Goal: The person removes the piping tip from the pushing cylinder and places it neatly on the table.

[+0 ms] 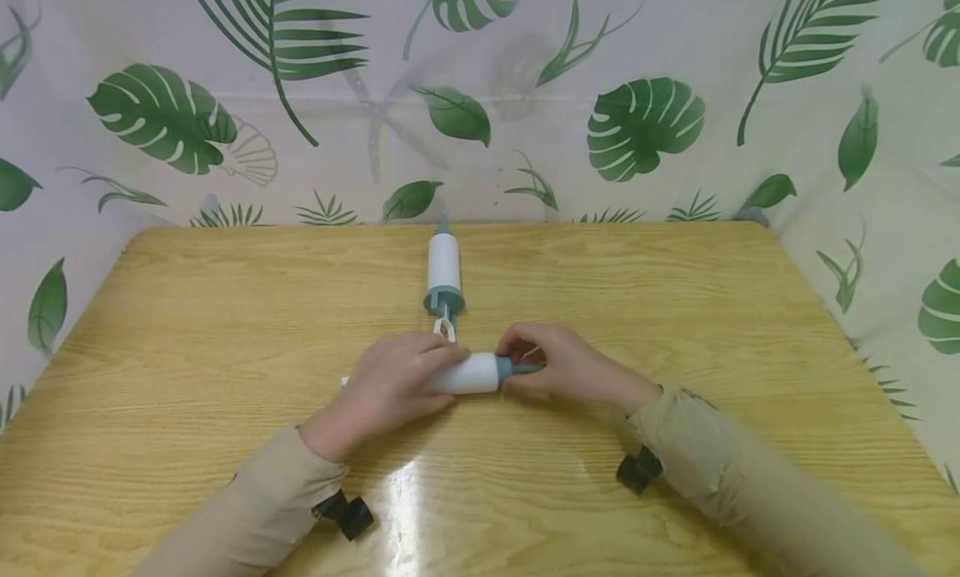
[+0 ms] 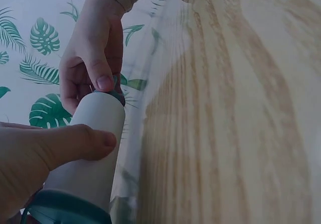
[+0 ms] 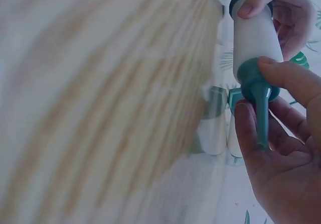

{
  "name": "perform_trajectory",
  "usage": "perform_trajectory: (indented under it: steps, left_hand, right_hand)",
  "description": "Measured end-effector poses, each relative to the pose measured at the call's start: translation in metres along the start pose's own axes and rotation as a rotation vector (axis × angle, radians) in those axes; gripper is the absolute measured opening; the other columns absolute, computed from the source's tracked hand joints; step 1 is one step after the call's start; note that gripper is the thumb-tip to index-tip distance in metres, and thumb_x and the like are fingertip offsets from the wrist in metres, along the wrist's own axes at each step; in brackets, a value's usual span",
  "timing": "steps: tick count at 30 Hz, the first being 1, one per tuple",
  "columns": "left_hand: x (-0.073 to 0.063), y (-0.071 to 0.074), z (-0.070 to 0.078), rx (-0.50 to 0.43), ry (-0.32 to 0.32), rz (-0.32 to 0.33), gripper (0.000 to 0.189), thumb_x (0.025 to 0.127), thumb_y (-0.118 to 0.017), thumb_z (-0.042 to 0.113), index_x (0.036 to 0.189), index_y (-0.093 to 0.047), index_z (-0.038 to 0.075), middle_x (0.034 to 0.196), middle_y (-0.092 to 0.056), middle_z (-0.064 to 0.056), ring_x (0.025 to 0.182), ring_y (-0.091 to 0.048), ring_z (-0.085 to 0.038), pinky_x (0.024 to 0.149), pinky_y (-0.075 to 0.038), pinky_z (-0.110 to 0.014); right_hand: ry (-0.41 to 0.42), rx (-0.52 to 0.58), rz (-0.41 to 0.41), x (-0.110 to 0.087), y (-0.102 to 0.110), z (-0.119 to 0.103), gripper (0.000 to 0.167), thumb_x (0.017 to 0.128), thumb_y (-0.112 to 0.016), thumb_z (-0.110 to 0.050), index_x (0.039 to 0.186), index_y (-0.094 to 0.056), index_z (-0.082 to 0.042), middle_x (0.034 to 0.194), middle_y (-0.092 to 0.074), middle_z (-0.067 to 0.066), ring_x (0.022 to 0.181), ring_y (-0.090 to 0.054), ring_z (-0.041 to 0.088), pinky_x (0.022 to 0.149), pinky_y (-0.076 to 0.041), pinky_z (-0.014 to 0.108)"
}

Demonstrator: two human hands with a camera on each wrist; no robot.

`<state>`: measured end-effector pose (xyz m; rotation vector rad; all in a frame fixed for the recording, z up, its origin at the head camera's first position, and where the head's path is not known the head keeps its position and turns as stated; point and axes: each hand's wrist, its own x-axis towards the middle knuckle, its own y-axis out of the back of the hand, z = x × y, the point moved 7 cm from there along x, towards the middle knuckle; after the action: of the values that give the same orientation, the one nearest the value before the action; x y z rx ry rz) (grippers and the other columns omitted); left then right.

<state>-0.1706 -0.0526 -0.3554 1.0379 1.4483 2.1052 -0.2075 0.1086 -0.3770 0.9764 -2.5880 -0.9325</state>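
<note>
My left hand grips a large white syringe-like tube by its barrel, and the tube lies sideways low over the table with its tip to the right. In the left wrist view the thumb lies along the white barrel, ahead of a teal collar. The fingers of my right hand hold the teal end cap. Seen from the right wrist, the thumb presses the cap and the slim teal nozzle points into the palm. A white plunger end peeks out left of my left hand.
Just beyond the hands, a second tube of the same make lies on the wooden table, nozzle to the back edge, its white pull handle toward me. A leaf-patterned cloth hangs behind the table and at its sides.
</note>
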Motion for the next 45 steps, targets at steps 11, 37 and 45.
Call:
perform_trajectory:
  steps: [11,37,45]
  left_hand:
    - [-0.003,0.012,0.003,-0.037,-0.016,0.101,0.049,0.068,-0.085,0.027,0.113,-0.069,0.015,0.104,-0.069,0.001,0.090,-0.065,-0.017,0.075,-0.053,-0.030]
    - [0.000,0.017,0.004,-0.083,-0.019,0.098,0.048,0.067,-0.086,0.024,0.112,-0.072,0.017,0.105,-0.070,0.001,0.090,-0.066,-0.016,0.073,-0.054,-0.029]
    - [0.000,0.016,0.003,-0.070,-0.013,0.087,0.048,0.068,-0.086,0.025,0.114,-0.071,0.017,0.105,-0.070,0.000,0.089,-0.066,-0.016,0.073,-0.055,-0.030]
  right_hand:
    - [0.070,0.124,0.052,-0.006,0.005,-0.002,0.026,0.082,-0.076,-0.010,0.105,-0.064,-0.009,0.106,-0.065,0.004,0.098,-0.063,0.018,0.083,-0.053,0.028]
    - [0.115,0.171,0.071,-0.010,0.005,-0.006,0.039,0.077,-0.079,-0.004,0.110,-0.060,-0.005,0.111,-0.060,0.006,0.107,-0.059,0.023,0.089,-0.051,0.031]
    - [0.018,0.179,0.042,-0.012,0.005,0.000,0.031,0.086,-0.072,-0.012,0.115,-0.061,-0.010,0.114,-0.061,0.003,0.106,-0.059,0.020,0.087,-0.052,0.032]
